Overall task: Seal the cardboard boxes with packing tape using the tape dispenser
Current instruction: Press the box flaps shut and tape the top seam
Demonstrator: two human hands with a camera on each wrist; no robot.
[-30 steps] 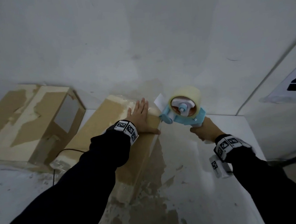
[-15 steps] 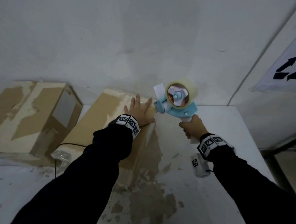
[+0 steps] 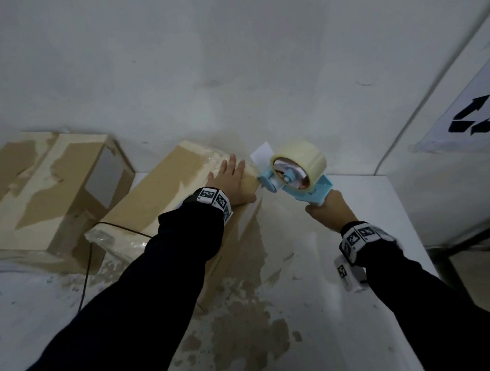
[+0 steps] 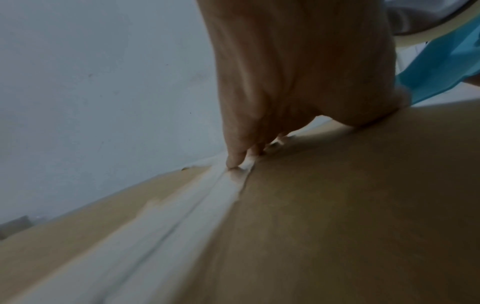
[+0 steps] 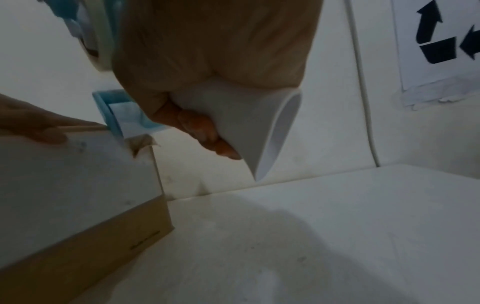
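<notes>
Two cardboard boxes sit on the white desk (image 3: 369,220) in front of me, both against a pale wall (image 3: 230,57). On my far left is the first box (image 3: 37,192), brown with torn pale patches, and my hands are not on it. Just beside it to the right, a thin black cable (image 3: 85,269) trails across the desk. Next comes the second box (image 3: 153,202), long and narrow, running away from me toward the wall. My left hand (image 3: 232,183) lies flat on the far end of its top; the fingers (image 4: 233,160) are straight and close together, pressing down at a strip of pale tape along the top seam. A dark sleeve covers that arm, with a patterned marker band at the wrist.

Right of that hand, the tape dispenser (image 3: 295,182) has a light blue frame and carries a roll of clear packing tape (image 3: 302,161). Its front end touches the far right corner of the second box, where my right wrist view shows a ragged bit of tape at the edge. My right hand (image 3: 331,211) grips the dispenser's white handle, fingers (image 5: 205,131) wrapped tight round it. Brown stains mark the desk between my arms. On the far right, a sign with black arrows (image 3: 475,119) is stuck to the wall.
</notes>
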